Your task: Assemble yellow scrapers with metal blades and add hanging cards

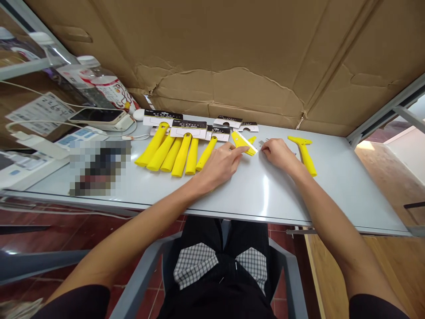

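My left hand (221, 166) grips a yellow scraper (239, 141), whose wide head with a pale blade edge points to the right. Most of that scraper's handle is hidden under the hand. My right hand (278, 153) rests on the tabletop just right of the scraper head, fingers curled together. Small metal pieces (264, 142) lie by its fingertips; what it pinches, if anything, is hidden. Further right lies a second yellow scraper (307, 157), head away from me. On the left, several yellow handles (181, 155) lie in a row under black-and-white header cards (189, 129).
Two more cards (228, 121) lie behind the left hand. A phone (98, 116), cables, plastic bottles (106, 84) and a white box (79, 137) crowd the left end of the table (232, 201). Cardboard (212, 53) walls off the back. A blurred patch covers something at front left.
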The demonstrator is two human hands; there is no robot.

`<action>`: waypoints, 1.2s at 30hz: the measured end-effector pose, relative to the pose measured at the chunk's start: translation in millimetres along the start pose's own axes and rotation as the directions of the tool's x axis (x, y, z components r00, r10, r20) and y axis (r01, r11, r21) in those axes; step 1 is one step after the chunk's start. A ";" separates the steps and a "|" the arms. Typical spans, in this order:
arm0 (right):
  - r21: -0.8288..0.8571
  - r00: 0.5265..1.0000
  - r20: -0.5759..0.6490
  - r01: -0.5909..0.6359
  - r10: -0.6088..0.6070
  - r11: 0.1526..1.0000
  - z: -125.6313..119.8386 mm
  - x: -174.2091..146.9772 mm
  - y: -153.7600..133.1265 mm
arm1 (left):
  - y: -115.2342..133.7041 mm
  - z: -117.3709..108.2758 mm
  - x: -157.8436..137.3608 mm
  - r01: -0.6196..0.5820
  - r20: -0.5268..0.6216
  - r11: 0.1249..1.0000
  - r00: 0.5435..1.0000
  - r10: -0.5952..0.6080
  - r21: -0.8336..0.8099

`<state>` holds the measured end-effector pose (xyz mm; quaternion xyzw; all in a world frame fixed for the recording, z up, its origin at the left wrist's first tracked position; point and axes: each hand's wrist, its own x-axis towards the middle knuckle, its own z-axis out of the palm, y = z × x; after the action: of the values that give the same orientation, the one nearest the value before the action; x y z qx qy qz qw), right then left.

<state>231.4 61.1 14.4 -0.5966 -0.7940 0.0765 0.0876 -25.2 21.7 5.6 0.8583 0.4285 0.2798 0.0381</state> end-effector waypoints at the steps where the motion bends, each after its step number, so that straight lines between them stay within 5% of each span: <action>1: 0.001 1.000 0.003 -0.003 0.003 1.000 -0.2 -0.1 -0.2 | -1.1 0.0 0.5 -0.004 0.000 1.000 1.000 0.004 0.001; 6: -0.004 1.000 0.001 -0.007 0.007 1.000 0.5 0.1 0.8 | -2.9 -3.9 3.6 -0.014 -0.053 0.996 0.999 0.009 -0.092; 10: -0.001 1.000 -0.019 0.012 -0.012 1.000 1.2 0.3 1.7 | -2.3 -7.8 7.8 0.116 -0.006 0.921 0.992 -0.127 -0.372; 15: 0.004 0.998 -0.034 0.046 -0.045 0.999 0.2 -0.2 2.1 | -5.9 -6.1 13.9 0.420 0.312 0.461 0.903 -0.295 -0.781; 18: 0.014 0.998 -0.039 0.045 -0.044 0.999 -0.7 -1.2 1.5 | -9.0 -0.7 17.6 0.506 0.433 0.228 0.848 -0.304 -0.832; 22: 0.046 0.996 -0.062 0.067 -0.064 0.997 -1.4 -2.2 1.5 | -11.3 8.2 19.9 0.571 0.533 0.040 0.787 -0.310 -0.820; 29: 0.225 0.957 -0.281 0.138 -0.072 0.964 -3.7 -3.1 -1.3 | -17.2 11.8 16.8 0.561 0.562 -0.042 0.821 -0.101 -0.827; 36: 0.577 0.917 -0.364 0.084 0.163 0.813 2.8 -4.1 -20.6 | -7.2 1.1 11.6 0.558 0.567 -0.103 0.819 -0.087 -0.823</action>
<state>212.6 51.4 16.1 -0.5606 -0.6848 0.1946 0.4230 -24.3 35.2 7.6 0.4702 0.2892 0.3271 0.7669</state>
